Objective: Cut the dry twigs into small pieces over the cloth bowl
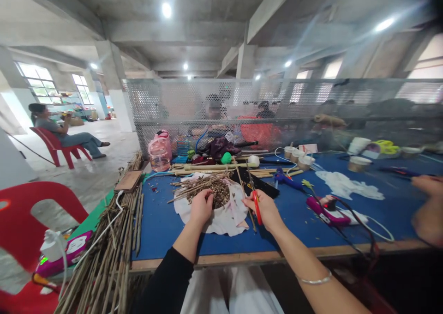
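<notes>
Nearest, over the blue surface (287, 234), the two hands are apart. The right hand (266, 211) is closed around red-handled scissors (256, 208), its fingertips beside a thin stick (251, 216). The left hand (201, 206) curls at a heap of brown plant bits (221, 196) on white cloth (226, 224); whether it grips anything, I cannot tell. Beyond lie pale rods (207, 167), then a perforated screen (166, 101).

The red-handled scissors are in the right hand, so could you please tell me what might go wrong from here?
The red-handled scissors could nick the nearby left hand if it strays closer. The loose brown pieces might scatter if the white cloth beneath them is tugged.
</notes>
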Available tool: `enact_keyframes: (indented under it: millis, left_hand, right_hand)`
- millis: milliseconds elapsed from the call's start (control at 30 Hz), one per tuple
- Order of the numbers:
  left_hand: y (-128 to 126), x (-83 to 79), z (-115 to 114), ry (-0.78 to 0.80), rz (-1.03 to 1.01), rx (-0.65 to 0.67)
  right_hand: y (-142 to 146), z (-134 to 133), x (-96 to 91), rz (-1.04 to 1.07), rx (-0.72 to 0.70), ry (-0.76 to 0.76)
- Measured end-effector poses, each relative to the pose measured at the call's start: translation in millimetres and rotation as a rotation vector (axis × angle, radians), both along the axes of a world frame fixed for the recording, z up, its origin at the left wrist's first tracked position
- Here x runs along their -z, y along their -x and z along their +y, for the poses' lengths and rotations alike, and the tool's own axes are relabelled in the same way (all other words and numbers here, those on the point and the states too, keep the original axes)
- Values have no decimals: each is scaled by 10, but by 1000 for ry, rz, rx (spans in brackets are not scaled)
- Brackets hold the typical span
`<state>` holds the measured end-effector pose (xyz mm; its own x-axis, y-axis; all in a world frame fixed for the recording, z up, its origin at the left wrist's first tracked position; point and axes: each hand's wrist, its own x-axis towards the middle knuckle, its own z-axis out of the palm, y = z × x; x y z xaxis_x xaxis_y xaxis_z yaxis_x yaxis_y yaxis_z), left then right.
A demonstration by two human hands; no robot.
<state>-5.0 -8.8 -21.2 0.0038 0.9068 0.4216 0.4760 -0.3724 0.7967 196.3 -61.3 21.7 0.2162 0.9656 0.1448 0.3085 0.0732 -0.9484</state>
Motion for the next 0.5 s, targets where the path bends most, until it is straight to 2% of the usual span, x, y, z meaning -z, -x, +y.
enact_keyframes:
  millis: [167, 333, 500]
  left_hand:
    - [32, -18, -25, -35, 21, -41]
    - [52, -75, -52, -49, 26, -109]
    - [59, -63, -20, -62, -28, -112]
  right_hand:
    - [-149, 1, 13, -216, 97, -2]
    - [-286, 301, 59, -694, 279, 100]
    - [-202, 606, 166, -763, 234, 139]
